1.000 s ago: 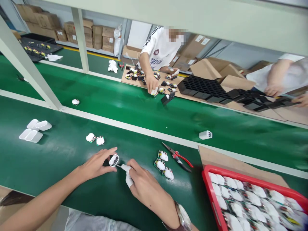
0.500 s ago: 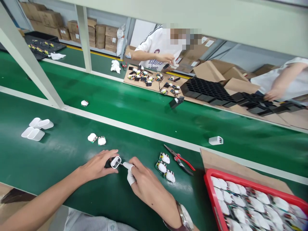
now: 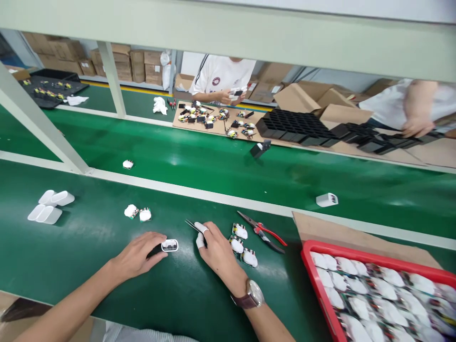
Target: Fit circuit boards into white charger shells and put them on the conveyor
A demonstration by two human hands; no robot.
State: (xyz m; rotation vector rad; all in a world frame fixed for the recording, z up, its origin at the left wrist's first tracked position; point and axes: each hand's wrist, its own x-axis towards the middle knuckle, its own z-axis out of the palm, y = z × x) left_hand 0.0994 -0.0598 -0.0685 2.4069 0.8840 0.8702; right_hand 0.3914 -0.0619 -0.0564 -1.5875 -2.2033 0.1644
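Observation:
My left hand (image 3: 137, 255) rests on the green belt, fingers closed round a small white charger shell (image 3: 169, 245) whose open end faces right. My right hand (image 3: 215, 249), with a white finger cot on the forefinger, pinches thin tweezers (image 3: 192, 225) that point up and left, clear of the shell. Three white-capped circuit boards (image 3: 242, 244) lie just right of my right hand. Red-handled pliers (image 3: 261, 232) lie beyond them.
A red bin (image 3: 313, 275) full of circuit boards sits at lower right on cardboard. Empty white shells (image 3: 50, 206) lie far left, two boards (image 3: 138, 213) ahead. A white charger (image 3: 326, 200) lies on the far belt. People across handle black trays (image 3: 295, 129).
My right hand drew the tweezers out of the shell's opening and moved right and away. My left hand laid the shell lower on the belt. The far charger drifted right.

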